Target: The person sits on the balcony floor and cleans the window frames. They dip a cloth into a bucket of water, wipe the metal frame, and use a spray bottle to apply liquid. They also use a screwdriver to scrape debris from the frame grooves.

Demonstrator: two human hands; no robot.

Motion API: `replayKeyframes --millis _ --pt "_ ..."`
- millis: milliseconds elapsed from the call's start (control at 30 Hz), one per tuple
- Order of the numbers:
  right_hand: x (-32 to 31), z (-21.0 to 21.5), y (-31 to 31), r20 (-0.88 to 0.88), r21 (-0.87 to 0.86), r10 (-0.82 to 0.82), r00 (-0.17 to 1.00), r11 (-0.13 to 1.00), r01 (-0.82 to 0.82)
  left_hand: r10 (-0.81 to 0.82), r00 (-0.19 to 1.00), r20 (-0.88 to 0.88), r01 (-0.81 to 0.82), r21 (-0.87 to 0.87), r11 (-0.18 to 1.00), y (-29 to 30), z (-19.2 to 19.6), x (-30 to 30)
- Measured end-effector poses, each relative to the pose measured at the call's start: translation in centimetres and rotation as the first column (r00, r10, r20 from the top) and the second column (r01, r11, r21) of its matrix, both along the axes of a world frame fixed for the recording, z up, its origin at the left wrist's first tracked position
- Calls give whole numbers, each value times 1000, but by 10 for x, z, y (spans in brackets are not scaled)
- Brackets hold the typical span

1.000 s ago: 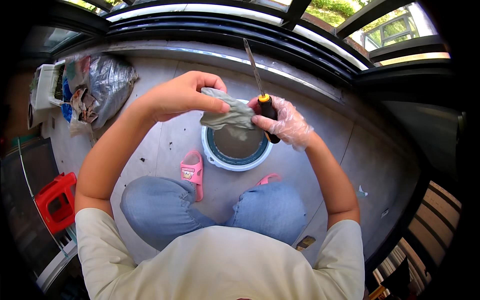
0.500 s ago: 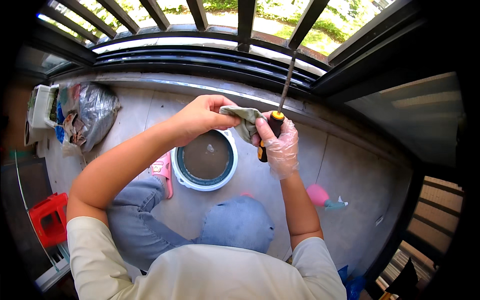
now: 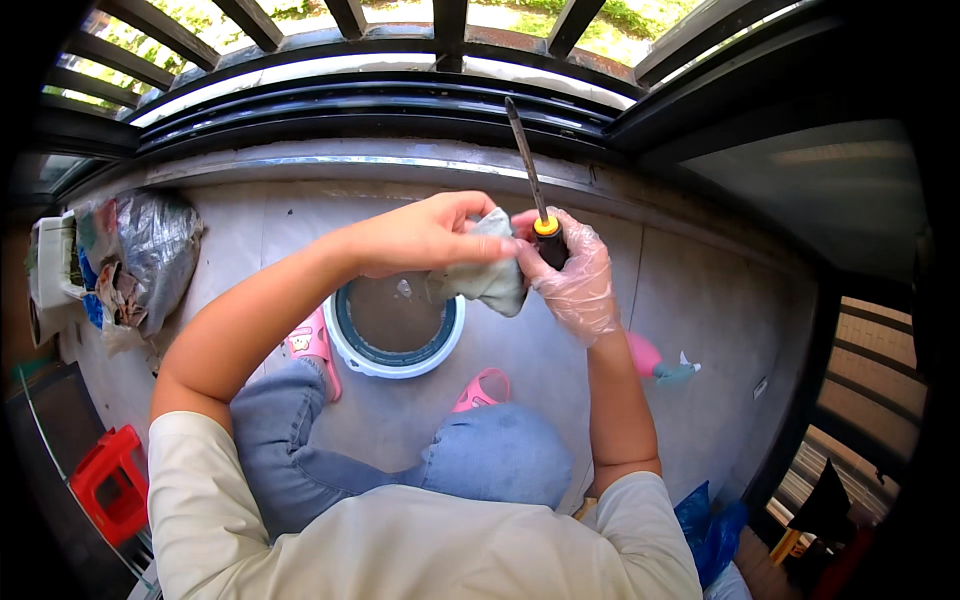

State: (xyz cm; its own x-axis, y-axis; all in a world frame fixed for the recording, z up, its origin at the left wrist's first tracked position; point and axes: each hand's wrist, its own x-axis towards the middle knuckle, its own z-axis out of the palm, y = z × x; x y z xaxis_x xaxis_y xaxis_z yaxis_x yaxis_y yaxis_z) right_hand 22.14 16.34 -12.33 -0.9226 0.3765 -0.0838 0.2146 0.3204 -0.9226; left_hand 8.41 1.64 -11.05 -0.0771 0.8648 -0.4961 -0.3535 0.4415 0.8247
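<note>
My bare left hand [image 3: 430, 235] pinches a damp-looking grey-green cloth [image 3: 492, 285], which hangs down below the fingers. Close beside it, my right hand [image 3: 580, 285] wears a thin clear plastic glove and is closed around a screwdriver [image 3: 527, 160]. Its black handle with a yellow collar is partly hidden in the palm, while the long dark shaft points up and away toward the window. The fingertips of both hands meet at the cloth's right edge. Beneath my left hand stands a round pale-blue basin [image 3: 385, 370] of murky grey water.
A dark window track [image 3: 350, 112] and railing run along the far side. Bagged rubbish [image 3: 160, 260] lies at far left, near a red stool [image 3: 110, 485]. A pink spray bottle [image 3: 643, 355] lies on the right floor. My pink slippers [image 3: 484, 388] flank the basin.
The screwdriver's tip has swung left and away from the railing. The cloth has been turned and now hangs lower between the hands. My view has shifted slightly right.
</note>
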Motion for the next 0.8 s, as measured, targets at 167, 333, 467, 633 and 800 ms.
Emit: replayKeyframes --millis 167,333,467,633,800 --pt "-4 -1 1 -22 -160 -301 954 942 293 -262 962 -76 250 -139 958 -11 -28 -18" --pt "2 -5 -23 -43 -13 -62 997 998 61 390 721 573 -272 -283 920 -3 -32 -11" --pt "-6 -5 -35 -165 248 57 985 969 -14 298 611 733 -249 -180 952 -5 -43 -18" --pt "-5 -9 -31 169 -365 -112 979 916 168 253 848 465 -193 -174 966 -5 -24 -15" --pt "-2 -14 -38 98 -23 -29 995 999 31 105 942 319 -62 -142 988 -5 -16 -9"
